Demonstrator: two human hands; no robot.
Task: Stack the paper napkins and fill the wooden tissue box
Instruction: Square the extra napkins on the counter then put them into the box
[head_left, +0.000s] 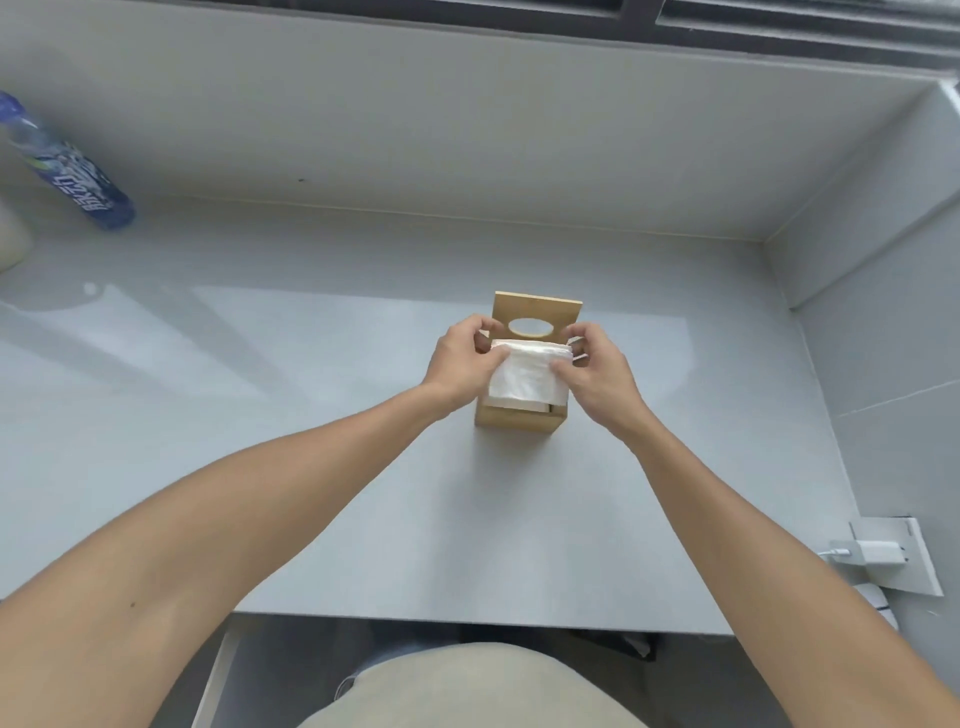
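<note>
Napkin stack (524, 376) gripped at opposite ends by left hand (462, 364) and right hand (597, 366), squared over open wooden box (514, 418) mid-surface (311, 467); lid (537, 312) raised behind, clearing entry.

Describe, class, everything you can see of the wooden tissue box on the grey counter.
The wooden tissue box is a small, light tan, plain-sided box standing upright near the middle of the grey counter. Its lid, a flat panel with an oval slot, stands tilted up at the far side. The top is open, and a white stack of napkins sits in it, partly above the rim. The left hand and right hand grip that stack from either side.
</note>
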